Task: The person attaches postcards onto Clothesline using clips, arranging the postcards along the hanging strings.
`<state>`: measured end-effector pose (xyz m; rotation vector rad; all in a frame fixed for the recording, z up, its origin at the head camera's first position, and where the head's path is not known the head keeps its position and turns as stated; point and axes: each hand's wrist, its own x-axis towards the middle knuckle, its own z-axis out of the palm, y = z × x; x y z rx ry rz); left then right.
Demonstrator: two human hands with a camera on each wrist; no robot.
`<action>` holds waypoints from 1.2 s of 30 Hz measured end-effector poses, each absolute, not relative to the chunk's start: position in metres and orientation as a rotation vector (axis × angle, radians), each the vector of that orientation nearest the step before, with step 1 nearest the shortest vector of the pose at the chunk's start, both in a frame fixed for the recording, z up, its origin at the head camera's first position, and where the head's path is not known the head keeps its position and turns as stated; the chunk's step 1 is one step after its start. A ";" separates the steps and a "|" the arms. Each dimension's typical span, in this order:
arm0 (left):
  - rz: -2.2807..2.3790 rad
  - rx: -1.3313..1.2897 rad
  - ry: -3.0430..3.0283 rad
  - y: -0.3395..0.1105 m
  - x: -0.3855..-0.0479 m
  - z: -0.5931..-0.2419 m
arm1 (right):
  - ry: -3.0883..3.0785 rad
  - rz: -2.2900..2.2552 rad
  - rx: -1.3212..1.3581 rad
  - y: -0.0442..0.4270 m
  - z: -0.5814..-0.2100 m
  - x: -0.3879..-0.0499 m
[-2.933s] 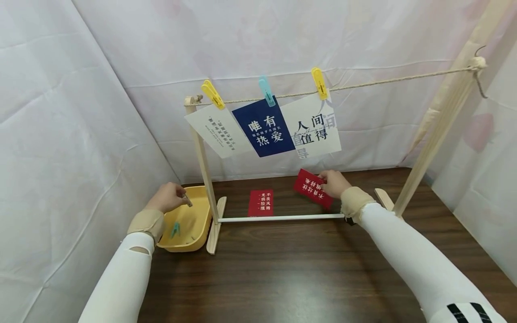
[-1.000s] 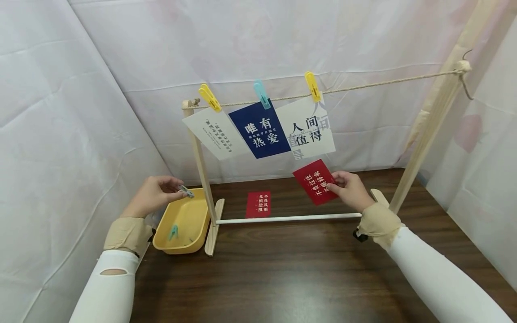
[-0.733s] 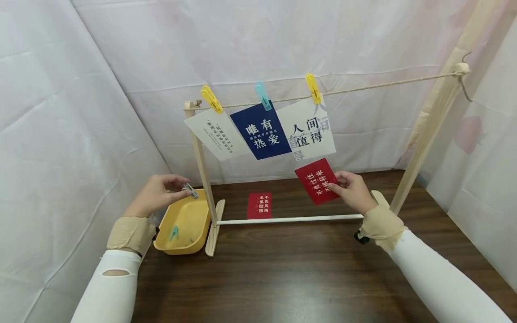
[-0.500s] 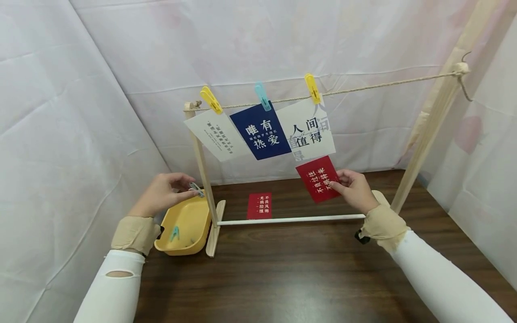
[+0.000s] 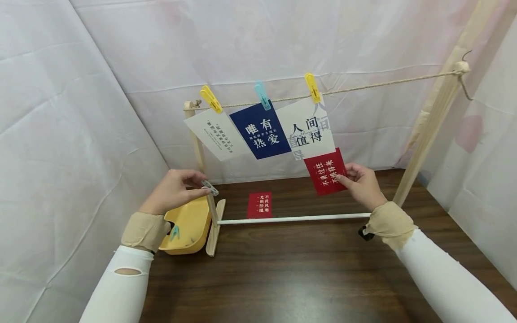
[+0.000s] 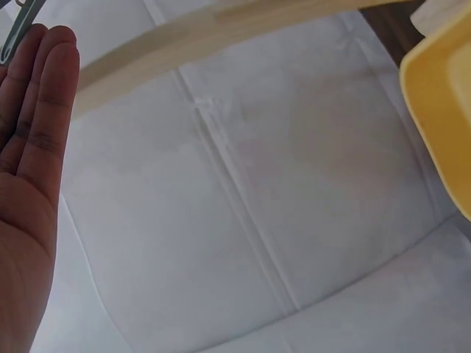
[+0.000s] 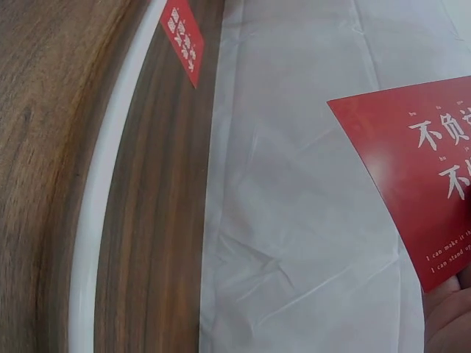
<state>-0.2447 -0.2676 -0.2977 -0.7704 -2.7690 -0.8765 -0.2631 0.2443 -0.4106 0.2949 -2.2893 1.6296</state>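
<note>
My left hand pinches a pale grey clothespin in front of the rack's left post. In the left wrist view only the clothespin's end shows at the fingertips. My right hand holds a red card with white characters by its right edge. That card is raised just below a hanging white card and overlaps its lower edge in the head view. A blue card and another white card hang to the left. Yellow and blue clothespins fix them to the rope.
A second red card lies on the dark wooden table, behind the rack's white bottom bar. At the left, a yellow basin holds a teal clothespin. The wooden right post stands beyond my right hand.
My right hand has lifted the red card from low over the table up toward the hanging cards. My left hand has carried the clothespin up and right, away from over the basin.
</note>
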 end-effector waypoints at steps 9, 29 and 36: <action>-0.862 -0.838 -2.755 -0.249 -0.246 -0.292 | -2.257 1.605 0.268 0.253 -0.400 -0.257; -0.923 -0.946 -2.627 -0.204 -0.245 -0.287 | -2.133 1.619 0.266 0.264 -0.383 -0.248; -0.955 -0.988 -2.625 -0.190 -0.243 -0.289 | -2.094 1.561 0.265 0.271 -0.374 -0.245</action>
